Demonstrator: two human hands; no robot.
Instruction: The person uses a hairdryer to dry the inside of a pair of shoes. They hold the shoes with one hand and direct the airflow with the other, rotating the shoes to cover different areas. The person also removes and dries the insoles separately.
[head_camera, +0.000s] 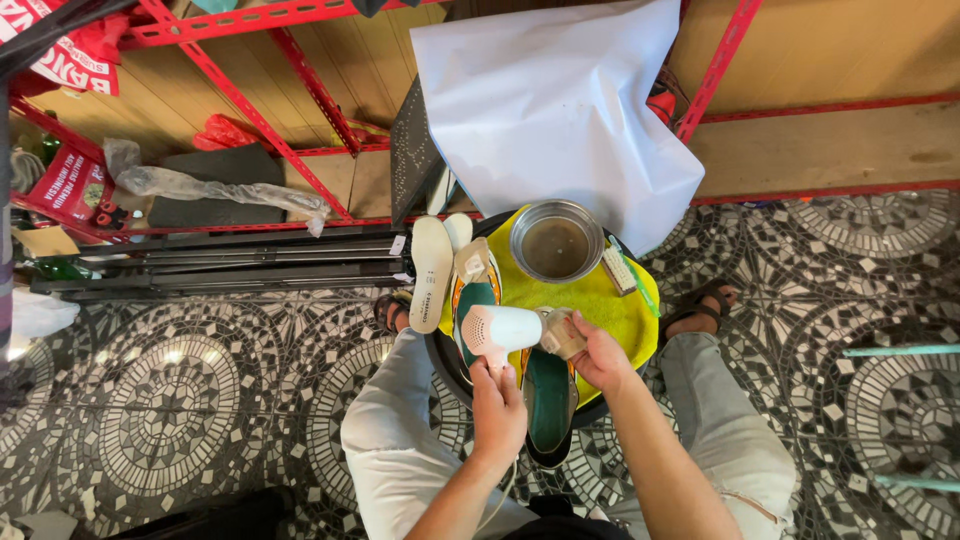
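Red printed packets (75, 190) far left on red shelf rack (300, 80), red banner (60, 45) top-left corner; white insole (430, 272) beside yellow cloth (610, 305); left hand (497, 410) fingers wrapped round white hair dryer (500, 328) handle, barrel long axis horizontal, nozzle pointing right; right hand (600, 355) fingers pinching small beige block (562, 333) at nozzle, over green shoe (548, 400); metal bowl (556, 242) behind

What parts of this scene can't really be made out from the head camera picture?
- Hair dryer: its handle is hidden inside the left hand.
- Small object in the right hand: fingers cover it, too small to identify.
- Green shoe: partly hidden by both hands.
- Metal bowl: contents murky, unclear.
- Black tub: mostly covered by the yellow cloth.
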